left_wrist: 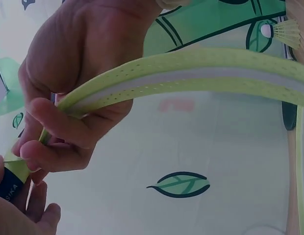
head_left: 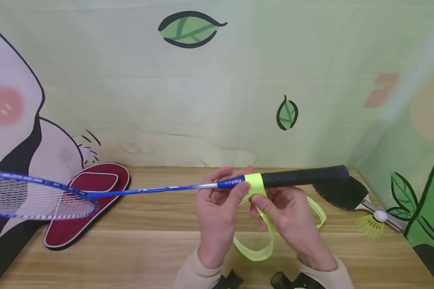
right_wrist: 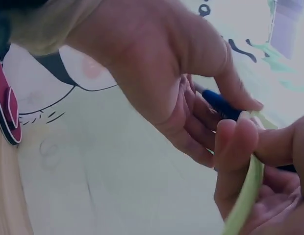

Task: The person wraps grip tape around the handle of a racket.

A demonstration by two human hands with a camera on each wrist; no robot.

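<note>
A badminton racket (head_left: 159, 189) with a blue shaft and a black handle (head_left: 300, 176) is held level above the table. Neon-yellow grip tape (head_left: 254, 184) with a pale stripe goes round the handle's top, beside the blue cone; its loose length hangs in a loop below. My left hand (head_left: 217, 216) grips the racket at the cone, thumb against the tape's edge. With thumb and fingers my right hand (head_left: 293, 216) pinches the tape just under the handle. In the left wrist view the tape (left_wrist: 191, 63) arcs away from the right hand (left_wrist: 88, 63).
A dark red pouch (head_left: 108, 182) with white piping lies on the wooden table (head_left: 141, 257) at the left, behind the racket head. At the right are a black table tennis paddle (head_left: 341, 194) and a yellow shuttlecock (head_left: 370, 225). A printed cloth backdrop stands behind.
</note>
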